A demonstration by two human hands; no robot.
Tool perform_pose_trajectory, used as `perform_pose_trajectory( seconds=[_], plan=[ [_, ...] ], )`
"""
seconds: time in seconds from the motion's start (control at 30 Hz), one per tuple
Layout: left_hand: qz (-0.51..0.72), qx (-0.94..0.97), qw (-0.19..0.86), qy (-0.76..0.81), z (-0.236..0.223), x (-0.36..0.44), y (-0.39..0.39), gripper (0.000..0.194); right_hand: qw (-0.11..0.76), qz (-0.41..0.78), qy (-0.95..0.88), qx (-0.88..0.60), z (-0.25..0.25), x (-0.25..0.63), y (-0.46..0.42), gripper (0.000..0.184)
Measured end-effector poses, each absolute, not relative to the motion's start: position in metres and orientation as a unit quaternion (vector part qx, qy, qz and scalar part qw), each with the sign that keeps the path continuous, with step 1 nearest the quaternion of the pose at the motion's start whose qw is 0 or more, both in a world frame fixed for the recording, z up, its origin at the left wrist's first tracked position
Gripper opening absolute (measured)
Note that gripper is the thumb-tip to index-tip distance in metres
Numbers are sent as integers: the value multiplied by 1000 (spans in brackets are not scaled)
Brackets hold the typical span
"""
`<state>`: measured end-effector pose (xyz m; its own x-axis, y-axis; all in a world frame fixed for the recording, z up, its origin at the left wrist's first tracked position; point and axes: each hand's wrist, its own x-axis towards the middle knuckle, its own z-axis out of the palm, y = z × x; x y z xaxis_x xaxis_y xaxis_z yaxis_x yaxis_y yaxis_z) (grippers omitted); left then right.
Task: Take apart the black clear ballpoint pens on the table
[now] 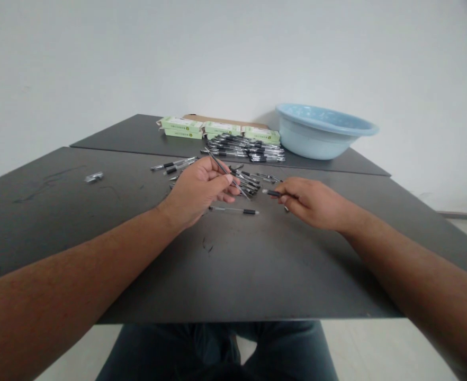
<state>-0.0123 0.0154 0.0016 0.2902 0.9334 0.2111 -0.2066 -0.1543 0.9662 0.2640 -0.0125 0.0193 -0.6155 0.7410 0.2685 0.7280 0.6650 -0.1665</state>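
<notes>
My left hand [200, 188] is closed in a pinch around a thin pen refill [227, 173] that slants up and to the left. My right hand [310, 201] is closed on a short black pen part [271, 192], its tip pointing left toward the refill. Between and behind my hands lie several loose pen parts [249, 180] on the dark table [233, 264]. One whole pen [233, 210] lies flat just below my left hand's fingers.
A pile of assembled pens [249, 148] lies farther back, in front of three green boxes [217, 128]. A light blue basin [321, 129] stands at the back right. A few pens [173, 165] and a small clear piece [93, 177] lie to the left.
</notes>
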Motion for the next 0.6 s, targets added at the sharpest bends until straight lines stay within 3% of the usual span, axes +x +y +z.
perform_pose_trajectory(
  seconds=[0.6],
  plan=[
    [504, 519, 622, 299, 6, -9, 10, 32, 163, 44, -907, -387, 19, 254, -17, 22]
  ],
)
